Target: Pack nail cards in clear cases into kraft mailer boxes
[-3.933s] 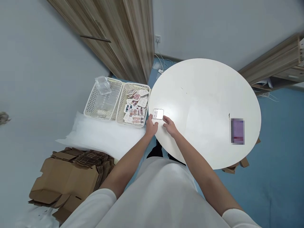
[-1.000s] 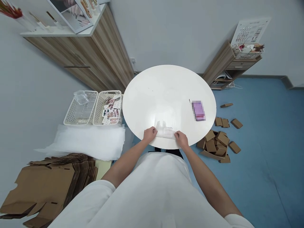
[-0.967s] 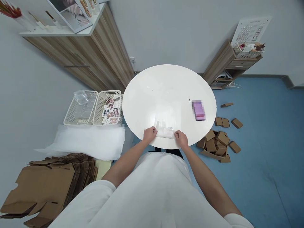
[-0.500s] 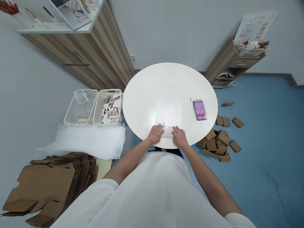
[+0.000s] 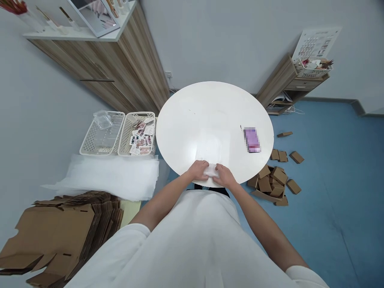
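A small whitish, see-through wrapped packet lies at the near edge of the round white table. My left hand grips its left end, with the fingers curled round it. At the right end, my right hand holds it between thumb and fingers. A flat translucent sheet seems to stretch away from the packet over the tabletop. What is inside the wrapping I cannot make out.
On the table's right lies a blurred purple item. Left stand a basket of printed cards, a basket of clear plastic boxes, white foam sheets and flattened cardboard. Small brown boxes fill a carton on the floor at right.
My fingers have gone from lying spread on the packet to curling round its ends. The packet now looks narrower and more thickly wrapped, a little nearer to me.
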`<state>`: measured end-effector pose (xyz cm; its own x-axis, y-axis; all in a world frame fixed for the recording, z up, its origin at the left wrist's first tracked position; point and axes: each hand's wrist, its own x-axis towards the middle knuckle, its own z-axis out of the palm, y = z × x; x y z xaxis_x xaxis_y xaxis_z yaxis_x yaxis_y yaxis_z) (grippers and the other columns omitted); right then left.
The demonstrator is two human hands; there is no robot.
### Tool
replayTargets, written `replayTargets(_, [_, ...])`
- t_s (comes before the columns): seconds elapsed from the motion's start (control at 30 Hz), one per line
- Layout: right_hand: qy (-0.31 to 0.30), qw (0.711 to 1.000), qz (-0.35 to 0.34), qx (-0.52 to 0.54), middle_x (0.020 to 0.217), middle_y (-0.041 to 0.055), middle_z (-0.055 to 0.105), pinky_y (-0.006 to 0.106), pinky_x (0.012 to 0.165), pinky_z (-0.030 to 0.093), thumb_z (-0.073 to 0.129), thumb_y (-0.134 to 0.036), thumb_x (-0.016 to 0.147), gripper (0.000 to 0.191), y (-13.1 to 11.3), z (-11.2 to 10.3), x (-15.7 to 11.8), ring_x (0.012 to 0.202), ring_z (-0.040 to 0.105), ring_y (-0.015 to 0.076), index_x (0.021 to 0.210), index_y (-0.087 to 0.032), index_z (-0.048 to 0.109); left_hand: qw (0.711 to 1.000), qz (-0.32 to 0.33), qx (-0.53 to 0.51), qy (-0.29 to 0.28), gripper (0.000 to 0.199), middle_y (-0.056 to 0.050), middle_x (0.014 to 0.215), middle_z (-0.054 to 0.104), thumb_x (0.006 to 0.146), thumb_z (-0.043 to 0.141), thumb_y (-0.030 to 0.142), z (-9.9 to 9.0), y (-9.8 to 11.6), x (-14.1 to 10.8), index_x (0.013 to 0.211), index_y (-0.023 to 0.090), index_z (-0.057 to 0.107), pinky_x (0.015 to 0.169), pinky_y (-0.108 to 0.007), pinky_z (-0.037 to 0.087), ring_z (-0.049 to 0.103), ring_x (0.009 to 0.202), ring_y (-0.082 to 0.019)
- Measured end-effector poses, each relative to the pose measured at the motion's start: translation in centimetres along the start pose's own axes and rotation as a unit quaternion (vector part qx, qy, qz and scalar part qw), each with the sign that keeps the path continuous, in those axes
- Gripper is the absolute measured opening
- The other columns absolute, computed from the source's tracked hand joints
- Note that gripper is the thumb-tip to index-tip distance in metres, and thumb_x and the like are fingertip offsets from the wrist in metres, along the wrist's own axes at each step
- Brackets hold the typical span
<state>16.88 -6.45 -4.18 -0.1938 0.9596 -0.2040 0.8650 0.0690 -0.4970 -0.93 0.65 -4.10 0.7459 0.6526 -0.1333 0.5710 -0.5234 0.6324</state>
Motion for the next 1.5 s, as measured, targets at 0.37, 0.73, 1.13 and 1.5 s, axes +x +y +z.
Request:
replayTargets(0.37, [-0.018,0.983,0.086,0.159,0.092,0.0048,0.056,0.028,0.070,0.040,0.041,-0.041,0.078,0.024,-1.0,-1.2,-0.2,0.084,0.051,0.0173,0.084,-0.021,0.052,0.983,-0.100,-0.120,-0.094,0.027,-0.005,0.081,0.061,0.073,0.044,0.042,-1.6,-0.5,-0.2,0.074,0.020,0.061,0.063,-0.028,0.039,0.055,0.074,-0.020])
replayTargets(0.73, [-0.061,0.938,0.239,0.244,0.090,0.0051,0.062,0.026,0.065,0.039,0.040,-0.050,0.078,0.036,1.0,-1.5,2.7,0.080,0.054,0.0178,0.082,-0.019,0.058,0.941,-0.233,-0.244,-0.023,0.035,-0.003,0.073,0.058,0.066,0.054,0.049,-2.4,-3.3,0.1,0.077,0.016,0.058,0.055,-0.024,0.036,0.052,0.066,-0.016])
replayTargets(1.13, [0.067,0.920,0.325,0.207,0.090,0.0037,0.062,0.026,0.067,0.040,0.044,-0.033,0.075,0.021,3.1,-0.2,2.2,0.081,0.055,0.0171,0.085,-0.020,0.056,0.935,-0.318,-0.151,0.050,0.027,0.004,0.050,0.033,0.069,0.051,0.030,-1.0,-4.5,-0.4,0.051,0.019,0.036,0.047,-0.022,0.024,0.034,0.048,-0.009])
replayTargets(1.5, [0.106,0.930,0.321,0.145,0.082,0.0050,0.061,0.028,0.066,0.040,0.042,-0.031,0.076,0.021,2.6,0.5,1.7,0.078,0.055,0.0186,0.088,-0.020,0.055,0.936,-0.336,-0.096,0.039,0.021,0.000,0.059,0.048,0.072,0.053,0.035,-1.1,-3.9,-0.6,0.061,0.019,0.045,0.049,-0.023,0.030,0.049,0.059,-0.014])
